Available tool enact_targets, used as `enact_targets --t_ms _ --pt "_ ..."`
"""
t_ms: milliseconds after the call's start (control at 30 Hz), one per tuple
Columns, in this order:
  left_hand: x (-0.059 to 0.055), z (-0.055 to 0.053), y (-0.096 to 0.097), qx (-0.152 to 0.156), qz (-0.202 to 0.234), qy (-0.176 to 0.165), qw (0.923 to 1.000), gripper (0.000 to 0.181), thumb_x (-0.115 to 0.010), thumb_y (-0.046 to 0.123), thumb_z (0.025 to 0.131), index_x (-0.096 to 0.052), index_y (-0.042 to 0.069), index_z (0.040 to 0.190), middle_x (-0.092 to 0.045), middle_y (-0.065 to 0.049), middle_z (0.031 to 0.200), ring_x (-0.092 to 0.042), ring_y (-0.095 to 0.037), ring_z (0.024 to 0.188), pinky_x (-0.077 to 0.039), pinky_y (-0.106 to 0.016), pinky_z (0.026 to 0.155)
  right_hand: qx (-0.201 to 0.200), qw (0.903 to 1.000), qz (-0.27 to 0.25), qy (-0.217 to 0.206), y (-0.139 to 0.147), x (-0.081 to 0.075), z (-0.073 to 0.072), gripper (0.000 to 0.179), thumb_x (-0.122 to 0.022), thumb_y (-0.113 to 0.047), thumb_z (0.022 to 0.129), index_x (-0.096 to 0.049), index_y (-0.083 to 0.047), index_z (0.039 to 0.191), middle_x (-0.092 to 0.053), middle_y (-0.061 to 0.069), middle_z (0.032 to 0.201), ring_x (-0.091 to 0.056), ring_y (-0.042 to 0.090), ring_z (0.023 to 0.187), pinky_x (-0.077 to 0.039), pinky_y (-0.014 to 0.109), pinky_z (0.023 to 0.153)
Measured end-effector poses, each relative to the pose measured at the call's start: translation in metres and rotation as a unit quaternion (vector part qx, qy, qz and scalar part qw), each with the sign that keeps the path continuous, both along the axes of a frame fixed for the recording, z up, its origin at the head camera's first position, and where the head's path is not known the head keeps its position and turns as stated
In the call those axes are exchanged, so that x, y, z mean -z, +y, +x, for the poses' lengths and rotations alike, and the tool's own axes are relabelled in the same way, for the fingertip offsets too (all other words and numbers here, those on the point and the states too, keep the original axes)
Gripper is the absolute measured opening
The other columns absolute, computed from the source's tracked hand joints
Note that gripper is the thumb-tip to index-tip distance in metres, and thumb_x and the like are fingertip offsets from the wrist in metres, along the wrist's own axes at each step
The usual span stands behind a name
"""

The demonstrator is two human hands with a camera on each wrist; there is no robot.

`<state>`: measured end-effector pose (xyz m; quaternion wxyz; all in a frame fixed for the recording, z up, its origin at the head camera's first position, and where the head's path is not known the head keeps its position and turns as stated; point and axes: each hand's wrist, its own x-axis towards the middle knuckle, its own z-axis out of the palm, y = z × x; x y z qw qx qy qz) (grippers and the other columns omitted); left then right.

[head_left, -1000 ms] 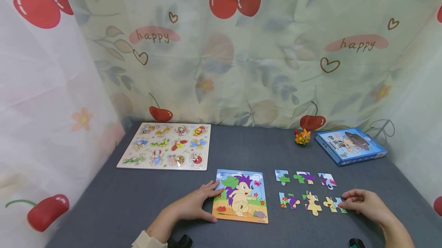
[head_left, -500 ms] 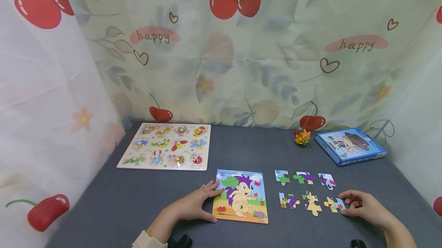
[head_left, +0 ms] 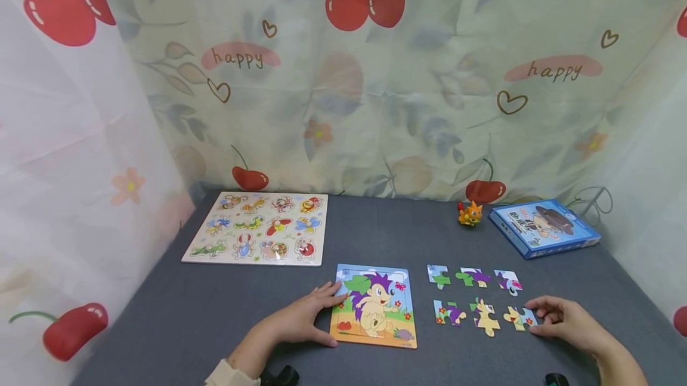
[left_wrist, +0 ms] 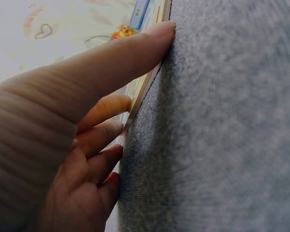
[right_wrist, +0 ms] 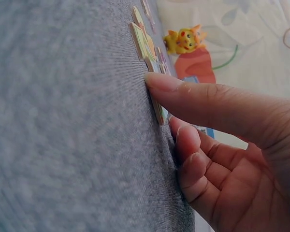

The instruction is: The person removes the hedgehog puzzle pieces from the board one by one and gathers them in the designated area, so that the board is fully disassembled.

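Yellow, green and blue jigsaw piece with a small red flower at its right end (head_left: pixel 519 318): lies on the grey cloth table top (head_left: pixel 376 231), last in the near row of loose pieces. Looks pinched at its right end between thumb and forefinger of the right hand (head_left: pixel 569 323), thumb toward the near corner, forefinger toward the far one. Cannot tell how firmly.

Key relation: runs lengthwise left-right, leftward from the grip, toward the square blue-and-orange hedgehog puzzle board (head_left: pixel 376 308). Between piece and board, on the same line: cream piece with knobbed edges (head_left: pixel 486 318), then purple-and-green piece with red flowers (head_left: pixel 451 313). Right hand just at the piece; left hand (head_left: pixel 303 317) well apart, at the opposite side of the board, with fingers reaching onto its left edge, thumb by its near-left corner, nothing clasped.

Containers. Board: shows a printed hedgehog inside a shallow rim, no loose piece within. Far row of three pieces (head_left: pixel 474 277) also outside it. Flat blue cardboard box (head_left: pixel 547 226) at far right: looks closed, cannot see inside. White rectangular board (head_left: pixel 263 234) at far left: carries twelve small-creature shapes in three rows; cannot tell whether removable.
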<state>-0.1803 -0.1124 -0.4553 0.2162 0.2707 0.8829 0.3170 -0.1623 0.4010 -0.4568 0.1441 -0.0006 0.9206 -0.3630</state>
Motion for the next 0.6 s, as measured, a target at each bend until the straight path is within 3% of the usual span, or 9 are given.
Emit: enact_targets --t_ms 267,600 --pt "0.001 0.000 0.000 0.000 -0.002 -0.007 1.0000 0.079 -0.078 0.034 0.074 -0.041 0.019 0.142 -0.023 -0.006 0.155 -0.012 -0.033 0.144 -0.016 -0.059 0.111 -0.003 1.0000 -0.001 0.003 -0.002 -0.002 0.003 0.059 -0.075 -0.025 0.077 -0.054 0.010 0.120 -0.055 0.007 0.094 -0.046 0.007 0.070 -0.043 0.021 0.059" --pt "0.002 -0.002 -0.001 0.001 -0.001 -0.003 1.0000 0.079 -0.078 0.034 0.074 -0.041 0.020 0.142 -0.022 -0.005 0.155 -0.012 -0.033 0.144 -0.017 -0.059 0.111 0.008 0.9997 0.019 0.011 -0.028 -0.030 -0.004 0.061 -0.070 -0.030 0.082 -0.052 0.010 0.124 -0.064 0.014 0.104 -0.052 0.008 0.073 -0.045 0.023 0.062"
